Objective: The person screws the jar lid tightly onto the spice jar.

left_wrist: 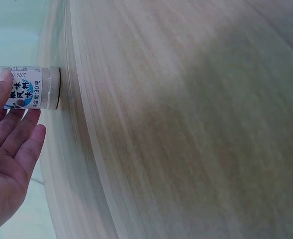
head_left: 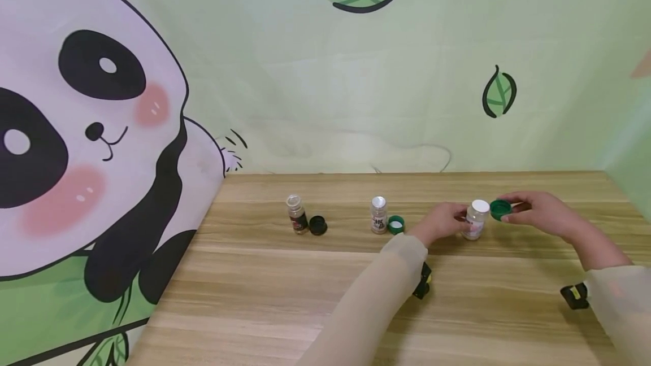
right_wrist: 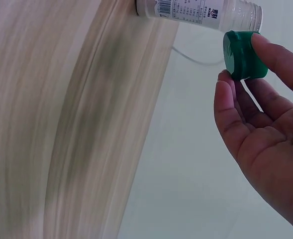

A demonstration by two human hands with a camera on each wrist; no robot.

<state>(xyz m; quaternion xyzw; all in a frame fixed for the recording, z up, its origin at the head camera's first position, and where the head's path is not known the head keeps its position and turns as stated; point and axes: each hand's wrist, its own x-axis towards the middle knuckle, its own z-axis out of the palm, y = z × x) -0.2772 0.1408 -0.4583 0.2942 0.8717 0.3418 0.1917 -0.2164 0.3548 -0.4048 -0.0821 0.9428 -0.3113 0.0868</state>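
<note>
White-labelled bottle [head_left: 477,221], roughly upright at the tabletop [head_left: 244,298], threaded neck [right_wrist: 245,16] bare; cannot tell whether fully resting or slightly lifted. Around its body, the left hand [head_left: 443,220], thumb against the label, fingers curled at the other side. Just beside the neck, a green cap [head_left: 500,209], pinched between thumb and fingertips of the right hand [head_left: 543,213], hollow side up in the head view. Could slip from so narrow a pinch and roll away; could also bump the neck and tip the bottle, given such closeness and a seemingly light left hold. Farther left, a second bottle [head_left: 378,216] and second green cap [head_left: 396,225], close enough to the left sleeve [head_left: 378,292] to risk a nudge; beyond, a dark-labelled bottle [head_left: 298,216] and a black cap [head_left: 317,225].
</note>
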